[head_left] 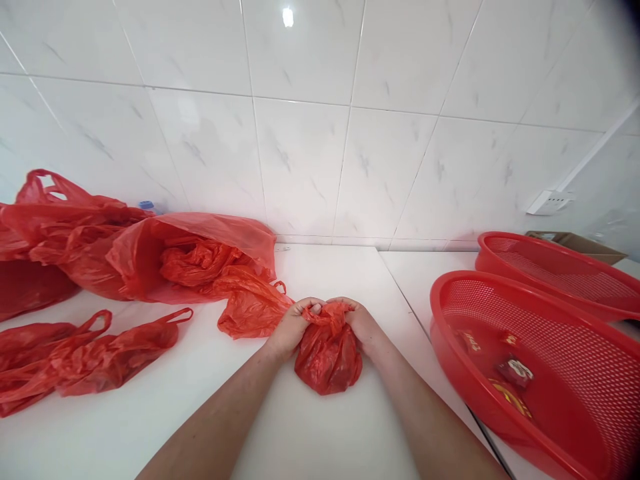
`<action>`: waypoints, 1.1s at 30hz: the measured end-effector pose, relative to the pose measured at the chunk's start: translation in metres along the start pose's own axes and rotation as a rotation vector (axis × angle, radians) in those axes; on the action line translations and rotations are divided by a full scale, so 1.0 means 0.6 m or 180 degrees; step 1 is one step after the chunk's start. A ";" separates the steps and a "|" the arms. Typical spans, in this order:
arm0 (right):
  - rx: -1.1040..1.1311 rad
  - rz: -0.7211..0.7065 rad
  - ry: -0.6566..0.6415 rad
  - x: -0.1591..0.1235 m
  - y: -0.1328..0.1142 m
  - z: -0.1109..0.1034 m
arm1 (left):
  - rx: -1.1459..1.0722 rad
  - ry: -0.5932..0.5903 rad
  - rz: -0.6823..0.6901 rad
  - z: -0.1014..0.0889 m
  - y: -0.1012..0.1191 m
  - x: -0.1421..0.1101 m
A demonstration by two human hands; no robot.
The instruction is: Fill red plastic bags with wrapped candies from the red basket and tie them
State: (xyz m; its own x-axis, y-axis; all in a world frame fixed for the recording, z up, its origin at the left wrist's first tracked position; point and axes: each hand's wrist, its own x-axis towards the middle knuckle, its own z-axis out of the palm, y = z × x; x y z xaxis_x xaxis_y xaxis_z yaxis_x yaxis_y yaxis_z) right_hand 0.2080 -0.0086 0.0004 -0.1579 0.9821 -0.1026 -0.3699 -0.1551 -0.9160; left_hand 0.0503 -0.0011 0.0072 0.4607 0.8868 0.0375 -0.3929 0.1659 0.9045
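Red bag (329,360) in hands (291,328) (364,327), more bags (115,360) left, baskets (575,347) right, wall (300,160) behind

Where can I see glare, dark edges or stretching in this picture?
In the head view, a bright glare spot sits high on the glossy white marbled tile wall; the head view's upper right corner darkens; also in the head view, the nearer red mesh-sided plastic basket looks stretched, while the left hand, right hand and crumpled red plastic bag look fairly sharp.

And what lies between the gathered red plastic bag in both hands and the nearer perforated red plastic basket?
The head view shows the right hand, then white tabletop crossed by a dark seam before the basket.
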 end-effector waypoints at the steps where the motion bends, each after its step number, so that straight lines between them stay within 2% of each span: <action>1: 0.0063 0.0022 -0.0075 -0.001 -0.002 -0.003 | 0.0017 0.0044 -0.0008 -0.001 -0.001 0.001; 8: 0.0611 -0.0036 -0.0350 -0.010 -0.016 -0.017 | 0.0160 0.0306 0.0059 -0.011 -0.001 0.005; 14: 0.0890 -0.0137 0.0021 -0.005 -0.018 -0.033 | 0.0568 0.0468 0.0220 -0.011 0.000 0.007; 17: 0.0774 -0.0334 0.0328 0.004 -0.016 -0.046 | 0.1008 0.0860 0.0559 -0.012 -0.004 0.008; 20: 0.0117 -0.0649 0.0918 0.012 -0.016 -0.063 | 0.1172 0.1363 0.1002 -0.016 -0.005 0.008; 23: -0.1269 -0.1041 0.1789 0.014 -0.020 -0.081 | 0.1358 0.1609 0.1310 -0.022 0.001 0.005; 25: -0.2118 -0.1088 0.2179 0.012 -0.022 -0.091 | 0.1538 0.1683 0.1427 -0.026 0.006 0.003; 29: -0.3061 -0.0827 0.2545 0.007 -0.026 -0.099 | 0.1648 0.1759 0.1459 -0.028 0.013 -0.001; 33: -0.3476 -0.0840 0.2821 0.007 -0.031 -0.102 | 0.1384 0.1782 0.1279 -0.023 0.016 -0.003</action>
State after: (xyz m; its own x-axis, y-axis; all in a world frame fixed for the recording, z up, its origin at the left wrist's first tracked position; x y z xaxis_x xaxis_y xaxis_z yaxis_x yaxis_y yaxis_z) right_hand 0.2704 0.0047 -0.0068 0.5674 0.7731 0.2835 0.6438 -0.2018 -0.7382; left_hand 0.0348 0.0050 0.0098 -0.1610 0.9463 0.2804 -0.0465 -0.2910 0.9556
